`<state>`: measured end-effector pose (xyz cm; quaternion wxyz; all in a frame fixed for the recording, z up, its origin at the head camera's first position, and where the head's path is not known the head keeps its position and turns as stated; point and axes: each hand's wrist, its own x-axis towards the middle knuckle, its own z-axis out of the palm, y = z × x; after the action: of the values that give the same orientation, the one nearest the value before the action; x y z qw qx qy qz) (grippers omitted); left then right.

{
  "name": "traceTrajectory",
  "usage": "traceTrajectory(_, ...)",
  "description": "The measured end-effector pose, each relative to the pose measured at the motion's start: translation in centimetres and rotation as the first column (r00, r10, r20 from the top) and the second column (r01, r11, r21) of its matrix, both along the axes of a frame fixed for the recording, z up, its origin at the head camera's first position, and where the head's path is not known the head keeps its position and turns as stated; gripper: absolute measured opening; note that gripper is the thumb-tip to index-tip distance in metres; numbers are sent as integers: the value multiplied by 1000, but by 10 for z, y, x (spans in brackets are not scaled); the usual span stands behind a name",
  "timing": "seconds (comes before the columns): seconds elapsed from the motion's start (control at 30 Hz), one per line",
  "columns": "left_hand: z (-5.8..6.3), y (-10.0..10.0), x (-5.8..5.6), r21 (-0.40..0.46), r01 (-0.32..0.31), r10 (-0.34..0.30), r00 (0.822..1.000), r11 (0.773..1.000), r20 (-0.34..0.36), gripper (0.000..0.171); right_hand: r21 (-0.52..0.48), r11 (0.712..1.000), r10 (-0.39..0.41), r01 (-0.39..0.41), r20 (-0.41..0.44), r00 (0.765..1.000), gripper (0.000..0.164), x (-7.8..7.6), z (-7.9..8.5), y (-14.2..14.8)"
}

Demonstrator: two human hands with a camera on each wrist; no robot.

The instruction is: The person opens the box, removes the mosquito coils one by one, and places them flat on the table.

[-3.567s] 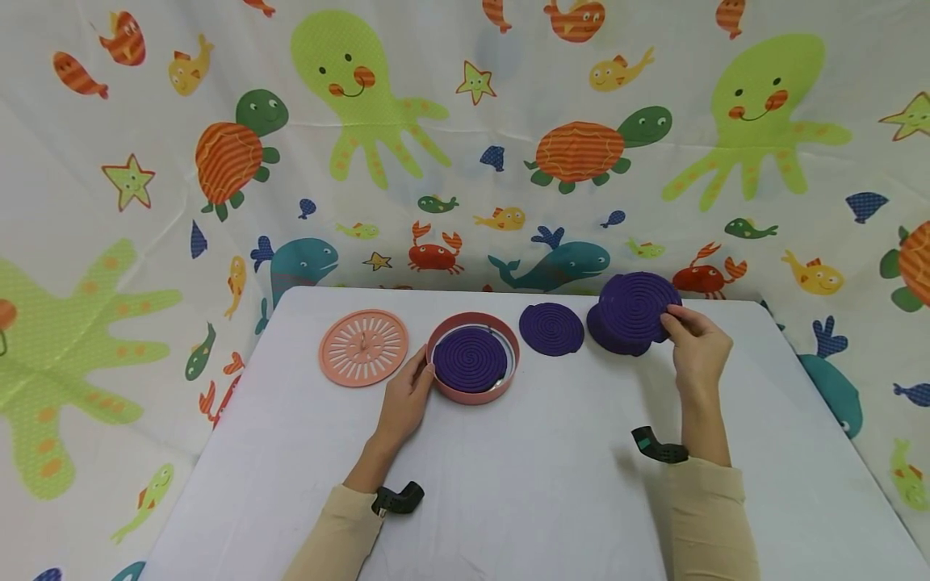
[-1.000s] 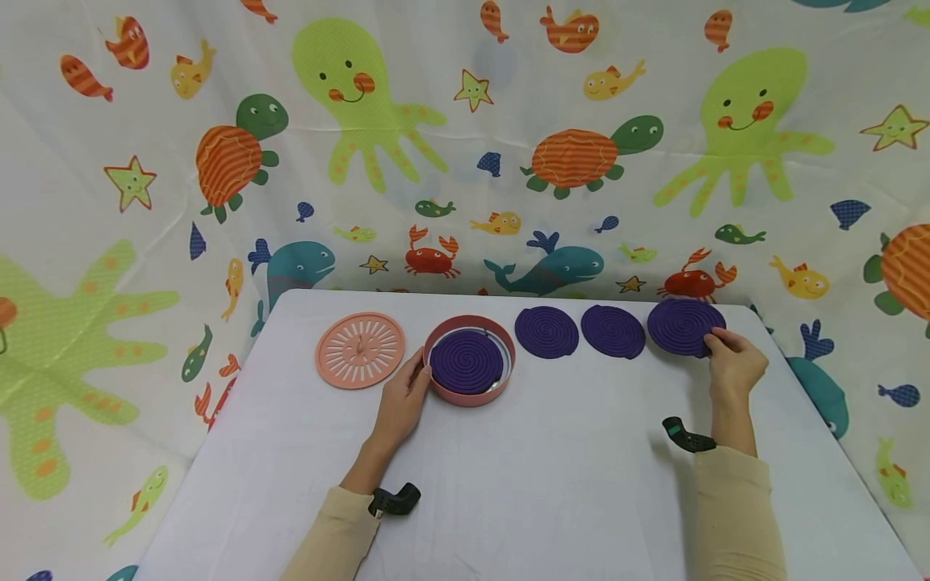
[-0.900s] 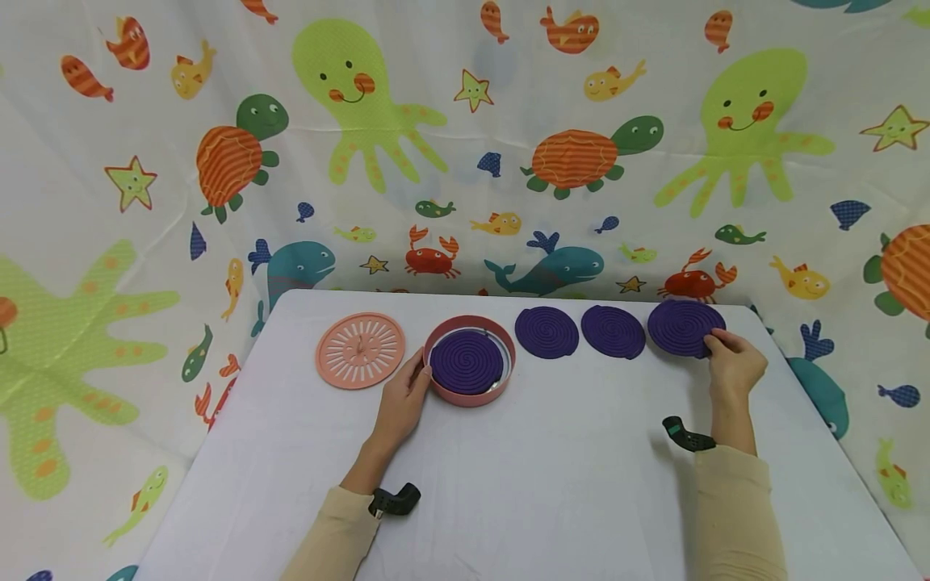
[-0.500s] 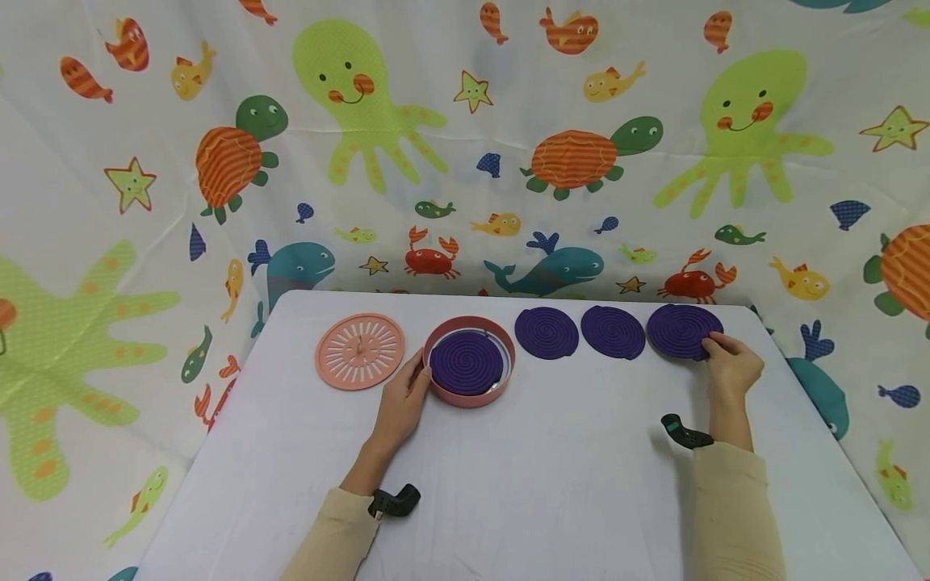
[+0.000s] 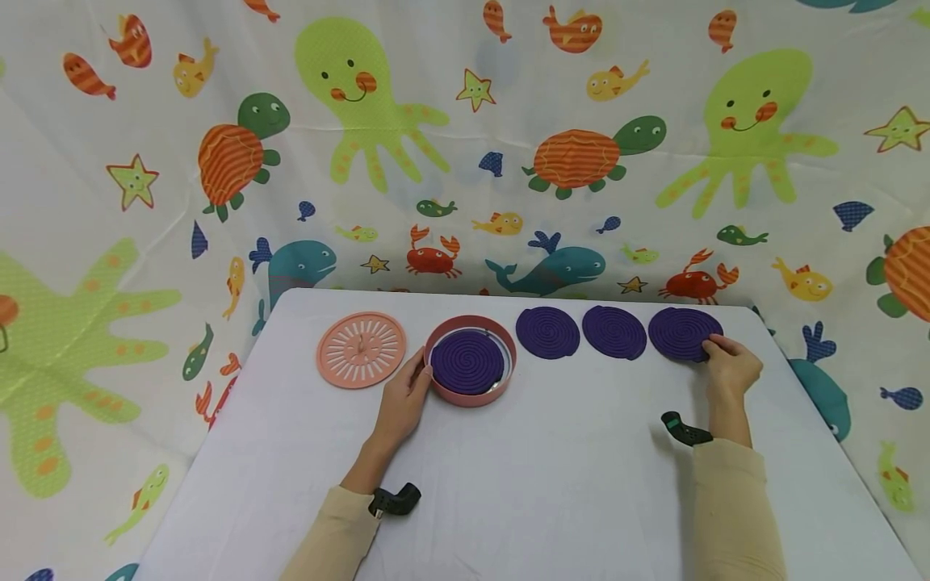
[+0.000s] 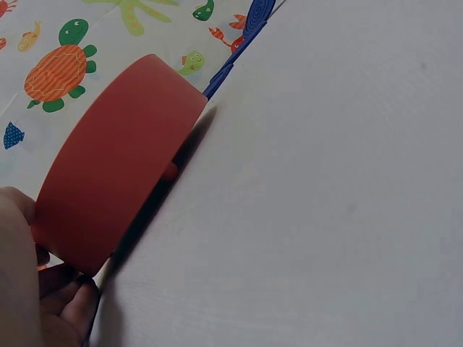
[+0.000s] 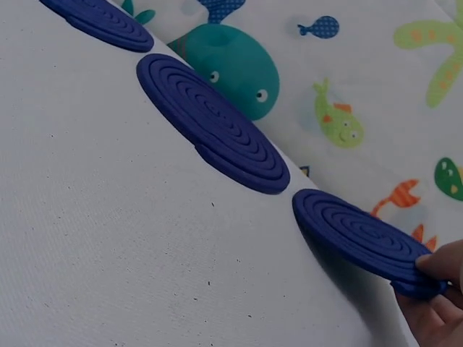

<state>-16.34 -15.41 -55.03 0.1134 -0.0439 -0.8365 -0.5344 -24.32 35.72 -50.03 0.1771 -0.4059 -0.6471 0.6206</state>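
My left hand (image 5: 403,395) grips the near left rim of a round pink mosquito coil holder (image 5: 471,399), which has a purple mosquito coil (image 5: 467,361) lying inside. In the left wrist view, a dark gap shows beneath the holder's red-looking wall (image 6: 119,163). At the right end of the row, my right hand (image 5: 734,367) pinches the edge of another purple mosquito coil (image 5: 683,332) between thumb and fingers. The right wrist view shows this coil (image 7: 362,235) tilted, its pinched edge raised off the table with a shadow below.
Two more purple coils, a left one (image 5: 548,332) and a middle one (image 5: 613,332), lie flat between the holder and the pinched coil. The slotted pink lid (image 5: 336,365) lies at the left. A sea-animal curtain (image 5: 494,105) hangs behind the white table (image 5: 538,484).
Since the oldest frame, the thick purple pile has become separate coils in a row, and my right hand has moved right. Over the last second its coil has sunk slightly; my left hand stays put.
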Motion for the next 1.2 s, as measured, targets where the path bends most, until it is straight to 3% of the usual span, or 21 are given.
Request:
traceTrajectory(0.43, 0, 0, 1, -15, -7, 7, 1000, 1000, 9, 50, 106, 991, 64, -76, 110, 992, 16, -1, -5, 6)
traceTrajectory(0.67, 0, 1, 1, -14, -5, 5, 1000, 1000, -5, 50, 198, 965, 133, -173, 202, 970, 32, 2, -10, 10)
traceTrajectory(1.2, 1, 0, 1, -4, -1, 1, 1000, 1000, 2, 51, 216, 949, 179, -232, 238, 955, 31, 8, -8, 16)
